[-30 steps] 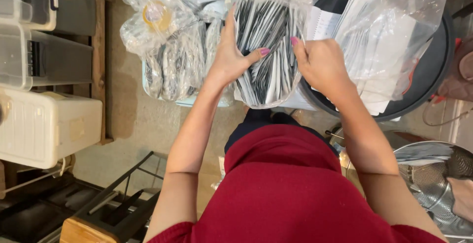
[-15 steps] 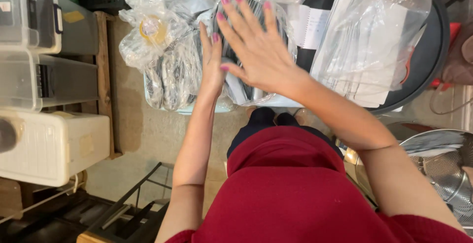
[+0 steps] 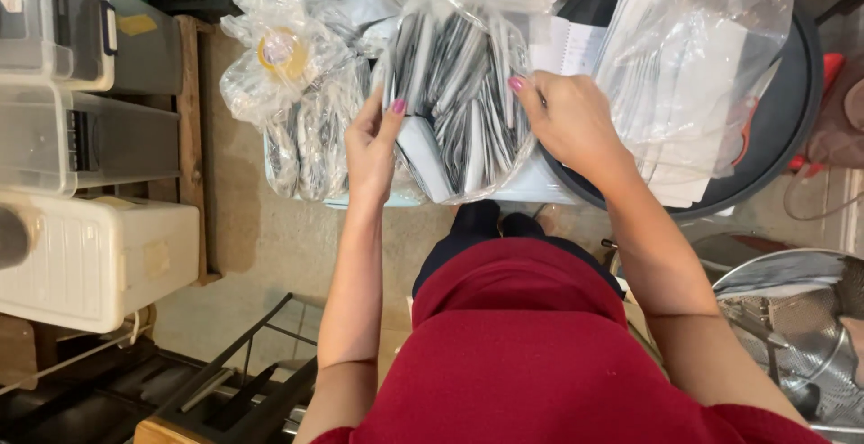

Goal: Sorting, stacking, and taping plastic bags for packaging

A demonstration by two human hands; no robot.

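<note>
Both hands grip the same thing: my left hand (image 3: 371,147) presses flat, fingers together, against the left flank of the clear plastic bag stuffed with upright grey-and-white flat packets (image 3: 459,93), and my right hand (image 3: 567,120) pinches the bag's film at its right side, fingers curled shut on it. Bag stands on the pale blue desk (image 3: 531,188), directly ahead of me, between the two hands.

Step, as I judge it: squaring up or gathering the bag. A lift from here would call for both hands to close evenly, since the film looks slack and the packets could fan out.

Surroundings: a second clear bag of similar packets with a yellow tape roll on top (image 3: 292,102) touches the left side. A loose clear bag of white papers (image 3: 684,66) lies over a round dark tray (image 3: 774,147) on the right, crowding my right wrist. Grey and white plastic storage boxes (image 3: 90,138) are stacked far left; a metal mesh bowl (image 3: 801,327) sits low right.
</note>
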